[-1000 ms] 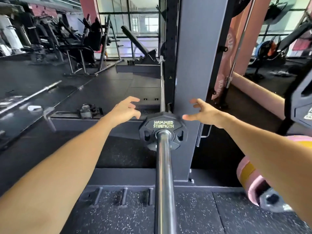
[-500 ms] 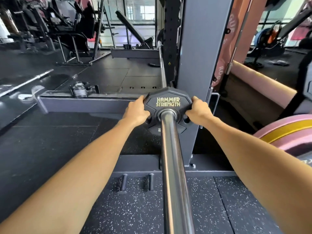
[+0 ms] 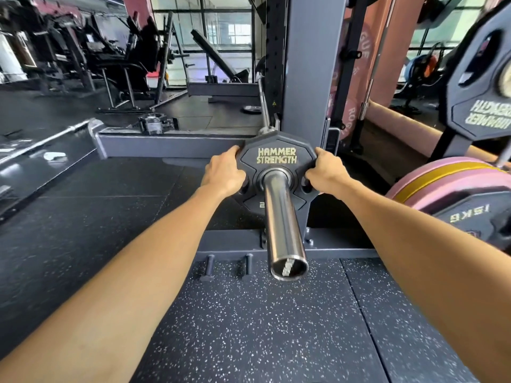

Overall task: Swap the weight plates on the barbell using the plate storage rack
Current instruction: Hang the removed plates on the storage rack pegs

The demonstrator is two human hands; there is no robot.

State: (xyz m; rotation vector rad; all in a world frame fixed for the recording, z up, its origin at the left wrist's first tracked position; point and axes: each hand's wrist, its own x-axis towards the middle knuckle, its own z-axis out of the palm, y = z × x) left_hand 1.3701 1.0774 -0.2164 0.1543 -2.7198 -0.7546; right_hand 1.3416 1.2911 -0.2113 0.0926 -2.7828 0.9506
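Note:
A small black weight plate point(image 3: 277, 154) with gold "HAMMER STRENGTH" lettering sits on the steel barbell sleeve point(image 3: 282, 217), which points toward me with its open end near the bottom centre. My left hand point(image 3: 224, 172) grips the plate's left edge, fingers curled behind it. My right hand point(image 3: 325, 170) grips the right edge the same way. At the right stands the plate storage rack: a larger black plate point(image 3: 478, 106) hangs high, and a pink-and-yellow plate point(image 3: 448, 175) sits lower beside a black 15 kg plate point(image 3: 467, 214).
The grey upright of the power rack point(image 3: 315, 64) rises just behind the plate, its base beam point(image 3: 171, 146) running left. Two short pegs point(image 3: 229, 265) stick up from the speckled rubber floor. Another barbell point(image 3: 47, 139) lies on the floor at the left. Benches and machines fill the background.
Both hands reached forward from open and apart to close on the plate's two edges. The plate has slid a little toward me along the sleeve, and the sleeve's end is now in view.

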